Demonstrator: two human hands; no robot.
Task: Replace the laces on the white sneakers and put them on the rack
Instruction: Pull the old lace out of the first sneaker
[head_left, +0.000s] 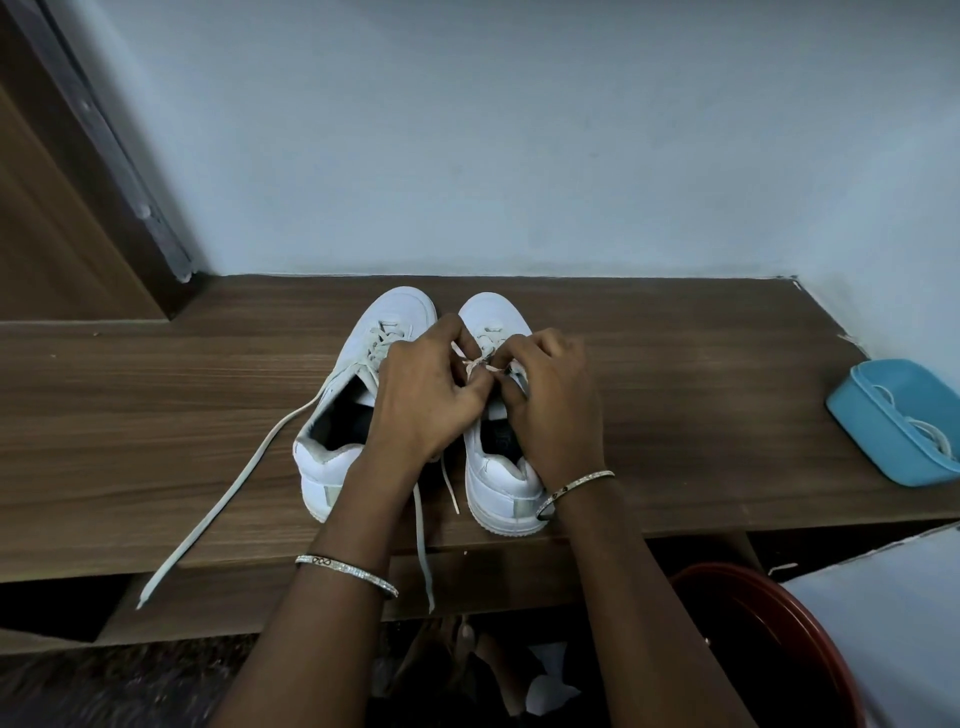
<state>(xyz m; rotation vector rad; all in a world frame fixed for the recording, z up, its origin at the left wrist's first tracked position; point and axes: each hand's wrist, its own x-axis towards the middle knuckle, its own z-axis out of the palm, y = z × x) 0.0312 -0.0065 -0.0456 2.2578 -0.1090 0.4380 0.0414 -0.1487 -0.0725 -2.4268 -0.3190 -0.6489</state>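
Two white sneakers stand side by side on a wooden shelf top (701, 364), toes toward the wall. The left sneaker (337, 415) has loosened laces; one long lace end (228, 493) trails over the front edge. Over the right sneaker (498, 483), my left hand (421, 395) and my right hand (550, 400) meet above the tongue. Both pinch its lace (480, 365) with curled fingers. Other lace ends (423, 545) hang down between the shoes.
A blue tray (852, 410) holding white laces sits at the right end of the shelf. A red round basin (769, 623) and a white surface lie below right. A wooden door stands at the left, the wall just behind the shoes.
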